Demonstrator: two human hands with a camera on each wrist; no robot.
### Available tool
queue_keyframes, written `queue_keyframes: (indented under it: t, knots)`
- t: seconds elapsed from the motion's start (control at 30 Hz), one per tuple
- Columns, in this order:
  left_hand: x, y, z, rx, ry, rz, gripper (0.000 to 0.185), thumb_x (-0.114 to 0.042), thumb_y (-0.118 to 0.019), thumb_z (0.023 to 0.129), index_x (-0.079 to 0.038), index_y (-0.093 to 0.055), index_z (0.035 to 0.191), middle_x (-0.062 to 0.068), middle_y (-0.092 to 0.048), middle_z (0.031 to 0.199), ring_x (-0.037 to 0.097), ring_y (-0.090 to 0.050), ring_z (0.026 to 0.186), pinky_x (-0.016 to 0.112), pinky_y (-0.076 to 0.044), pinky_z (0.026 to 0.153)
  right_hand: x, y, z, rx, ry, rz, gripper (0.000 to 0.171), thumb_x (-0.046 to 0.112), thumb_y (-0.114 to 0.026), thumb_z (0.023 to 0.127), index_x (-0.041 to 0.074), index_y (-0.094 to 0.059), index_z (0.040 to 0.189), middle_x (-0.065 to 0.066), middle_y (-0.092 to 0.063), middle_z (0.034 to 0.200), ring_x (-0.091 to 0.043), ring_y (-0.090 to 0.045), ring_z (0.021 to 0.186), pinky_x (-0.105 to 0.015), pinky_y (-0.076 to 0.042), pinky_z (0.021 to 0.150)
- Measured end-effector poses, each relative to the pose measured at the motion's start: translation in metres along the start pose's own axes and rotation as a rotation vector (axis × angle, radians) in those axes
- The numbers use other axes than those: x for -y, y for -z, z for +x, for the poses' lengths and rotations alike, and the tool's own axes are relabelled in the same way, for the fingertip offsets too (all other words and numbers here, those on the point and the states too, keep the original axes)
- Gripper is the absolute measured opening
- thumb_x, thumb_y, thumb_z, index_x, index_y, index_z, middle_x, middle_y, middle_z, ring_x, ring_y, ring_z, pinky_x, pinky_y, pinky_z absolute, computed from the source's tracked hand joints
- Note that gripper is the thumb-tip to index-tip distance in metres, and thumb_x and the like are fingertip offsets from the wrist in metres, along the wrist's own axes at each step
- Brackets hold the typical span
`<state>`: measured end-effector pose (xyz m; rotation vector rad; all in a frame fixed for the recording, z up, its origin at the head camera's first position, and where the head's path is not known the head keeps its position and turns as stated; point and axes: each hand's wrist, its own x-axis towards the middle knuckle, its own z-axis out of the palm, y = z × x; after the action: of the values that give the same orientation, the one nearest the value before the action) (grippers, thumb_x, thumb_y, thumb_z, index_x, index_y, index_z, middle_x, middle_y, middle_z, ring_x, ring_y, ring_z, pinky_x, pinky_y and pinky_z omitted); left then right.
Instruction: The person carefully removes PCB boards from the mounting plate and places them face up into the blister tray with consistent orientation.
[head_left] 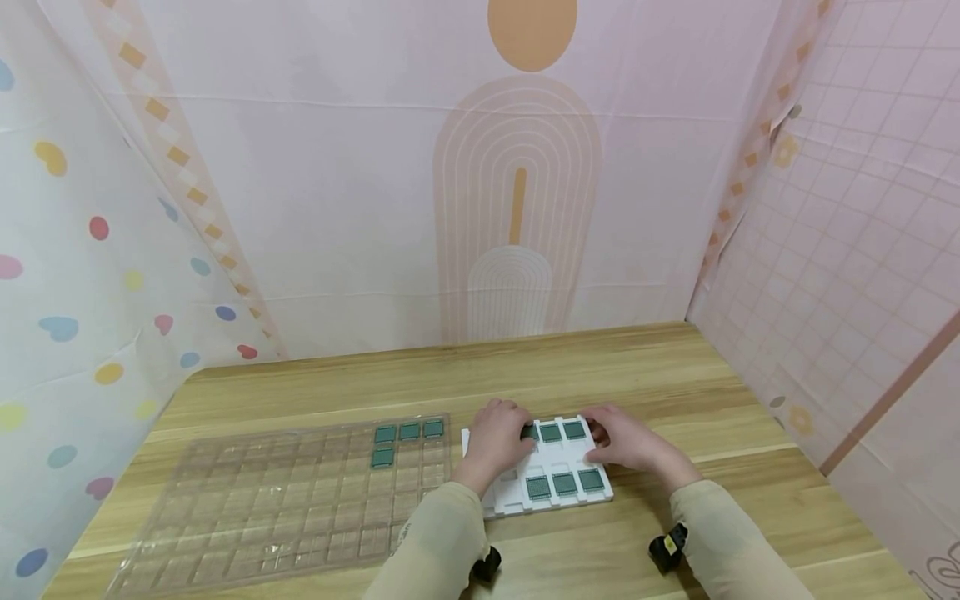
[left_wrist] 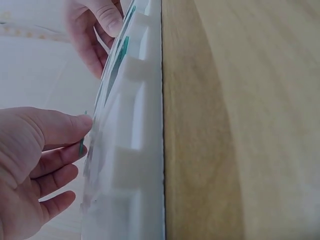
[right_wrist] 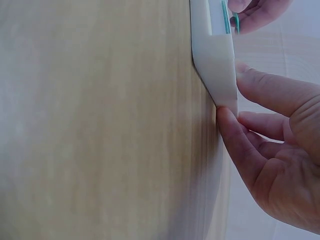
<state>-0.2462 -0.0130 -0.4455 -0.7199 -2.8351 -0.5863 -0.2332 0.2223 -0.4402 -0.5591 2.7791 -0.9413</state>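
A white tray lies on the table in the head view, with small square green chips in its pockets along two rows. My left hand is over the tray's left part. Between its thumb and finger it pinches a thin green chip, seen edge-on in the left wrist view just above the tray. My right hand grips the tray's right end. The right wrist view shows its thumb on top and a finger at the lower edge. The pockets beneath the left hand are partly hidden.
Left of the white tray lies a large clear plastic tray with many square pockets. Several green chips sit in its upper right corner. Both trays rest on a wooden table, with patterned cloth hanging behind and at the sides.
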Motion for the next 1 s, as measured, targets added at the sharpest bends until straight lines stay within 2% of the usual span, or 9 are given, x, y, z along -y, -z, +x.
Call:
queue_keyframes:
  t: [0.6, 1.0]
  knots:
    - [-0.009, 0.009, -0.009, -0.084, -0.049, -0.012, 0.022, -0.021, -0.081, 0.082, -0.011, -0.077, 0.101, 0.003, -0.070, 0.100, 0.022, -0.059, 0.095, 0.037, -0.048, 0.088, 0.000, 0.000, 0.001, 0.006, -0.017, 0.006, 0.063, 0.007, -0.080, 0.083, -0.011, -0.050, 0.135, -0.014, -0.055, 0.115, -0.021, -0.056, 0.096, -0.036, -0.051, 0.082]
    - [-0.010, 0.022, -0.016, -0.129, -0.070, -0.019, 0.023, -0.022, -0.081, 0.082, -0.011, -0.076, 0.102, 0.002, -0.069, 0.097, 0.021, -0.059, 0.095, 0.036, -0.048, 0.088, -0.003, 0.000, 0.001, 0.008, 0.041, -0.008, 0.064, 0.006, -0.081, 0.081, -0.014, -0.049, 0.133, -0.015, -0.056, 0.113, -0.021, -0.057, 0.096, -0.036, -0.051, 0.082]
